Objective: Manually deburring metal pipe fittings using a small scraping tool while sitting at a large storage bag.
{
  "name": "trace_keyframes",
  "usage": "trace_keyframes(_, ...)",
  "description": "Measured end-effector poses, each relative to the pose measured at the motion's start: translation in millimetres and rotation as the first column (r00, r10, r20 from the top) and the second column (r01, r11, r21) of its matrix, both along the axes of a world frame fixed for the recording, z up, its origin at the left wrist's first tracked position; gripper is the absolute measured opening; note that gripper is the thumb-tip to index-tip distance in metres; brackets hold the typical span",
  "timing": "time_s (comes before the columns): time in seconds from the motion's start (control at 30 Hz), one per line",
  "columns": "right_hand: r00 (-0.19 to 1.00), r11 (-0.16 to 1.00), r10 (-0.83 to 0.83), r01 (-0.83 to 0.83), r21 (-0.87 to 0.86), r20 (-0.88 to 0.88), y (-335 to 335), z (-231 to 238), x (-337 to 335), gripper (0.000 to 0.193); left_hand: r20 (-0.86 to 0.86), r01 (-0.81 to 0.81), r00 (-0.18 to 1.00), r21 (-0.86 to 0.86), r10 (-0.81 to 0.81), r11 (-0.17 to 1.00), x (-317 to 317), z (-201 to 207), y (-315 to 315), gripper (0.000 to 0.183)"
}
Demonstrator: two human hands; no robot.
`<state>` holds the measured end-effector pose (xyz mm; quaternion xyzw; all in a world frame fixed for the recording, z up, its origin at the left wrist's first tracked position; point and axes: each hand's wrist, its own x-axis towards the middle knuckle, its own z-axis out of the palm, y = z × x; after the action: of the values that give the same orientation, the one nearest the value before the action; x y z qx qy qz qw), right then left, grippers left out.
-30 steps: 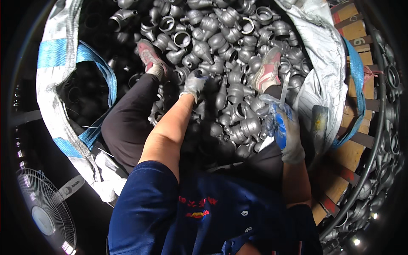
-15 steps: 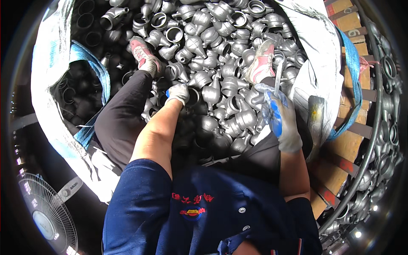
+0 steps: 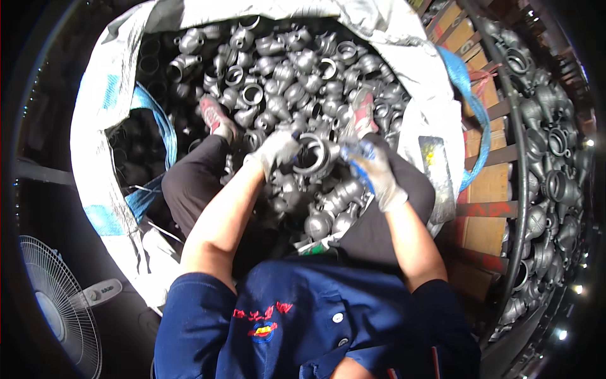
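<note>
In front of me, my left hand (image 3: 278, 153), in a grey-white work glove with blue, is closed on the side of a grey metal casting (image 3: 325, 158). The casting is a rounded hollow housing, and its round open mouth faces up toward me. My right hand (image 3: 371, 169), gloved in the same way, is closed at the casting's right side. A slim metal hand tool (image 3: 348, 129) juts from it, showing only as a pale blurred streak. Below both hands lies a heap of similar castings (image 3: 284, 76) between my outstretched legs.
A big white woven bulk bag (image 3: 95, 151) with blue straps surrounds the heap and my legs. To the right, a metal-framed crate (image 3: 521, 189) with cardboard sheets holds more castings. A fan (image 3: 57, 309) stands at the lower left.
My left hand has lifted a casting out of the heap. The right hand has come inward and left with the tool to meet it. My view has shifted, showing more of the bag.
</note>
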<state>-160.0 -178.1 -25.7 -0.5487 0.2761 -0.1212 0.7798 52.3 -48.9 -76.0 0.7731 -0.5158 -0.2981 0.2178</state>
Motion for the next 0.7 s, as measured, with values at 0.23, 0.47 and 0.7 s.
trace_keyframes(0.23,0.999,1.000,0.019,-0.020,0.021,0.048,29,11,-2,0.020,-0.200,-0.059,0.980,-0.242,0.010,0.968,-30,30,41,0.018)
trace_keyframes(0.47,0.989,0.995,0.084,-0.089,0.041,0.123,20,46,3,0.013,-0.856,-0.199,0.497,-0.271,-0.141,0.942,-49,92,69,0.042)
trace_keyframes(0.7,0.973,0.976,0.213,-0.217,0.034,0.090,14,76,32,0.018,-0.747,-0.279,-0.650,0.066,-0.138,0.958,-54,46,19,0.041)
